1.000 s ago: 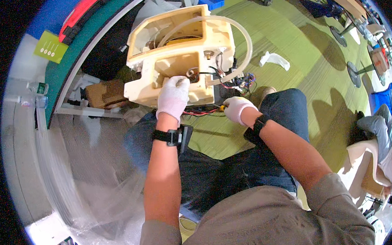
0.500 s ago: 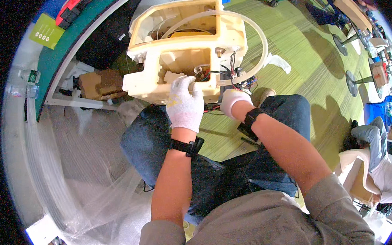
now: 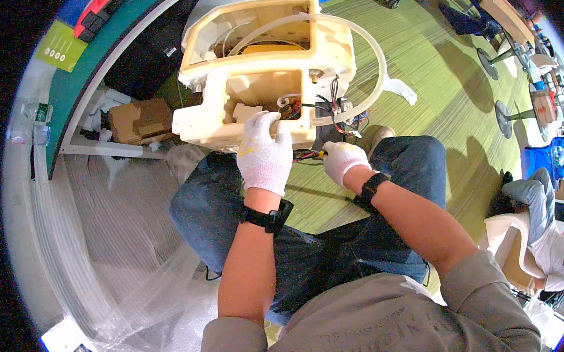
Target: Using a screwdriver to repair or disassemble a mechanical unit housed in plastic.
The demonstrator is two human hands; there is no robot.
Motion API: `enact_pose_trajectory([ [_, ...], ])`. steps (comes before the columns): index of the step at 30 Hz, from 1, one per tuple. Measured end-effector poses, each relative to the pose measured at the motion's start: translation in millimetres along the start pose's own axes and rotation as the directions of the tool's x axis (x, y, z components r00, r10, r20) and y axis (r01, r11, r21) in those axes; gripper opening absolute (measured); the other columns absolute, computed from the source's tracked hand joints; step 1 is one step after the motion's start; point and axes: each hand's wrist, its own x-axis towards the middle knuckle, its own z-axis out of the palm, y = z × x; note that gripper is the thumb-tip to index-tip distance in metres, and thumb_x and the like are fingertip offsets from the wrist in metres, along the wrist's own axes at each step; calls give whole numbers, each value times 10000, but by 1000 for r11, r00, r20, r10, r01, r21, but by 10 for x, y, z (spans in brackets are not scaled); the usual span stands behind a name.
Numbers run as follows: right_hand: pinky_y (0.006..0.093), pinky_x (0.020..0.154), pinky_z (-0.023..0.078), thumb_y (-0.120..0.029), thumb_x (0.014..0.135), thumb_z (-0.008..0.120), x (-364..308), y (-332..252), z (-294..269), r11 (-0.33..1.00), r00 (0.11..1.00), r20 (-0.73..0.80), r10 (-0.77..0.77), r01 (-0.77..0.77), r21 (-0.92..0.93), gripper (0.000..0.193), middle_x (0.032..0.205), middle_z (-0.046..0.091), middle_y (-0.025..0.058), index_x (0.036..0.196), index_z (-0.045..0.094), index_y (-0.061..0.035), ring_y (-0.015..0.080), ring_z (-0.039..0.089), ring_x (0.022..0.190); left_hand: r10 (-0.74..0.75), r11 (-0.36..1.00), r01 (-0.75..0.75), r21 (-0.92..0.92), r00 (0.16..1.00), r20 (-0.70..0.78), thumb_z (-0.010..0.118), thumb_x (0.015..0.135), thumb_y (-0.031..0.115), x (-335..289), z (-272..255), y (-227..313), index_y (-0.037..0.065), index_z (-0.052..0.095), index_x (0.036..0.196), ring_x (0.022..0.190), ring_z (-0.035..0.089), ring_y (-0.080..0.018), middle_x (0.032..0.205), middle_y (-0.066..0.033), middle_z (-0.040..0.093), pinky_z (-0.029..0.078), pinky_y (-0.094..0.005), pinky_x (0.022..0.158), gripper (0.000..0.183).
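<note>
A cream-coloured plastic housing (image 3: pixel 210 125) with two open compartments stands in front of my knees. My left hand (image 3: pixel 265 154), in a white knitted glove, grips its near wall, fingers over the rim of the front compartment. A clear hose (image 3: pixel 381 56) arcs from the housing's right side round to the rear compartment. Wires and small connectors (image 3: pixel 339 109) hang out beside the hose's lower end. Just below them my right hand (image 3: pixel 345 158), gloved too, is closed in a pinch. Something small and yellow shows at its fingertips, too small to name.
Clear plastic wrap (image 3: pixel 148 304) lies on the floor at my left. A cardboard box (image 3: pixel 142 119) sits under the green-edged table (image 3: pixel 74 101). A white scrap (image 3: pixel 400 90) lies right of the hose. Another person (image 3: pixel 540 226) sits at the far right.
My right hand has drawn back slightly from the wires toward me, and the yellow bit now shows at its fingertips. The left hand keeps its hold; the housing appears shifted slightly left.
</note>
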Motion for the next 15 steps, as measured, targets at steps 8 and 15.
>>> enact_pose_trajectory([
  [8, 424, 736, 519, -192, 863, 483, -138, 149, 141, 999, 999, -52, -6, 8, 38, 197, 934, 651, 168, 986, 599, -90, 331, 646, 856, 4, 1000, -4, -8, 1000, -20, 592, 830, 185, -3, -5, -3, 85, 625, 985, 995, 594, -290, 1072, -117, 613, 487, -379, 847, 187],
  [15, 430, 723, 521, -240, 886, 489, -251, 275, 317, 991, 984, -173, -29, 51, 127, 225, 916, 642, 161, 1037, 593, -112, 337, 642, 844, -2, 995, 0, -99, 1000, -24, 567, 866, 183, -5, -11, -41, 57, 642, 1003, 955, 617, -248, 1039, -108, 636, 483, -328, 822, 201],
])
